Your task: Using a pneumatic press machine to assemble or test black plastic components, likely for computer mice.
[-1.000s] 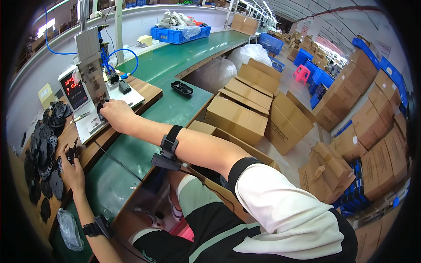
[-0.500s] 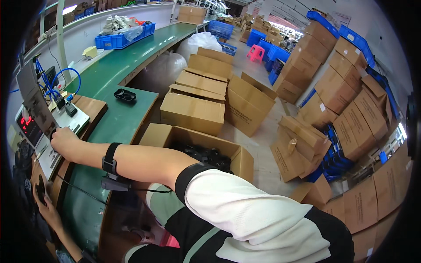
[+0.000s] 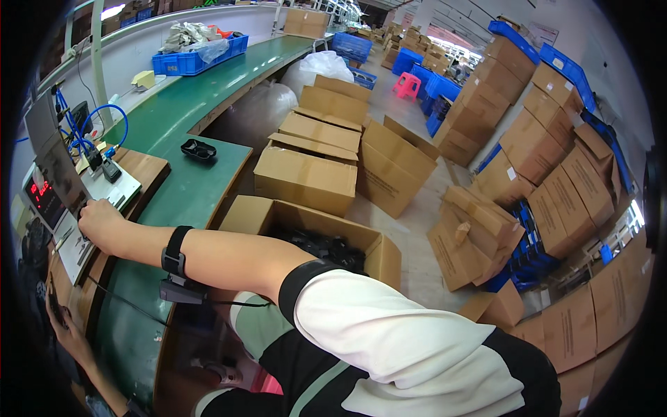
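Observation:
My right hand [image 3: 102, 226] rests at a white-plated test fixture [image 3: 73, 254] beside a panel with a red digital display [image 3: 43, 194]. Its fingers curl downward, and whatever lies under them is hidden. At the lower left, my left hand [image 3: 71, 338] grips a small black plastic piece [image 3: 61, 317], mostly in shadow. Blue cables [image 3: 119, 125] loop behind the fixture, near a small black block [image 3: 111, 171] on the white plate. Farther along the green bench lies a black plastic shell [image 3: 199, 150], hollow side up.
Below my right arm stands an open carton [image 3: 385, 260] with black parts inside. More cartons [image 3: 306, 177] fill the floor beside the green bench [image 3: 229, 76]. A blue crate [image 3: 201, 62] sits on the bench; a pink stool [image 3: 406, 86] stands farther back. Stacked boxes [image 3: 549, 135] line the right.
My left hand has shifted slightly left with the black piece, which now shows more edge-on. My right hand has moved only a little at the fixture.

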Available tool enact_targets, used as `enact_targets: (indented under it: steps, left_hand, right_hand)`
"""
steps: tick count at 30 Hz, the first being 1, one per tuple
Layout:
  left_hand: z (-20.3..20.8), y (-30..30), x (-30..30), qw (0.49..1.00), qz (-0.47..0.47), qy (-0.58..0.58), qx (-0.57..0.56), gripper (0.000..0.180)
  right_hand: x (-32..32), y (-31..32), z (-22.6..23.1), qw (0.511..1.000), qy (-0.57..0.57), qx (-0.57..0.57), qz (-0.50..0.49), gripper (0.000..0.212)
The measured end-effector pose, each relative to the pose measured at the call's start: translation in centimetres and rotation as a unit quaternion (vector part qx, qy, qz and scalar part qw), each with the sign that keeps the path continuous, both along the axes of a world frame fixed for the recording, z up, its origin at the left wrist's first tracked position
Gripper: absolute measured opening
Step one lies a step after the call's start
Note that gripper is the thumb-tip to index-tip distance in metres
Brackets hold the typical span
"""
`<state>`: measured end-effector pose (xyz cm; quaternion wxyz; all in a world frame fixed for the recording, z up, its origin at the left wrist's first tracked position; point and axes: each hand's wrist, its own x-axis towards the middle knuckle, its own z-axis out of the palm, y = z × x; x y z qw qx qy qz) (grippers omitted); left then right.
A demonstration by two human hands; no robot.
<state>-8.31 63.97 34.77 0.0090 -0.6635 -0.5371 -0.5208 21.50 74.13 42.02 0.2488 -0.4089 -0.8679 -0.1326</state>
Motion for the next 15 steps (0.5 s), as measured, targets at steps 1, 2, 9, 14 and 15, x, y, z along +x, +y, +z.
enact_targets:
  steps: [1,2,9,14,15]
  left_hand:
    - [0.2,-0.1,0.1,1.000,0.004,-0.001,0.000,0.045]
    - [0.2,-0.1,0.2,1.000,0.003,-0.009,0.005,0.044]
    - [1.2,0.5,1.8,0.999,-0.011,0.004,0.030,0.042]
    - [1.3,-2.0,1.6,0.998,-0.003,-0.057,0.017,0.039]
    - [1.2,-2.7,0.9,0.999,0.012,-0.044,0.012,0.039]
  right_hand:
    - [-0.1,0.0,0.1,1.000,-0.005,-0.012,-0.002,0.023]
    - [-0.2,0.0,0.1,1.000,-0.010,-0.023,-0.004,0.023]
    - [1.2,2.4,1.4,0.999,0.009,-0.033,0.021,0.018]
    - [4.7,0.6,2.2,0.968,0.184,0.004,0.173,0.027]
    - [5.1,-1.2,2.0,0.961,0.193,0.042,0.195,0.028]
